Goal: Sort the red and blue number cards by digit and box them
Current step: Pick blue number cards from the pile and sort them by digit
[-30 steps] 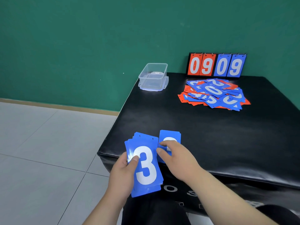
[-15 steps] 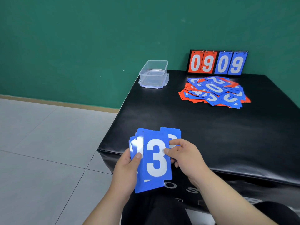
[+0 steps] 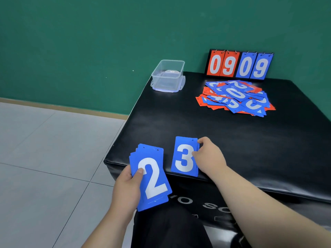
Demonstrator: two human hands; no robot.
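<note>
Right hand point(image 3: 209, 158) pinches blue 3 card point(image 3: 183, 158) lying at tabletop point(image 3: 232, 140) near edge; left hand point(image 3: 127, 185) grips blue stack point(image 3: 152, 178), 2 on top. Lay 3 flat, square edges, release before next draw.

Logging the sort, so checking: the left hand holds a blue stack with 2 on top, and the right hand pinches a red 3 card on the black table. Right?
No: the 3 card is blue, not red, as the head view shows. The rest holds: right hand pinching it on the black table, left hand holding the blue stack.
</note>
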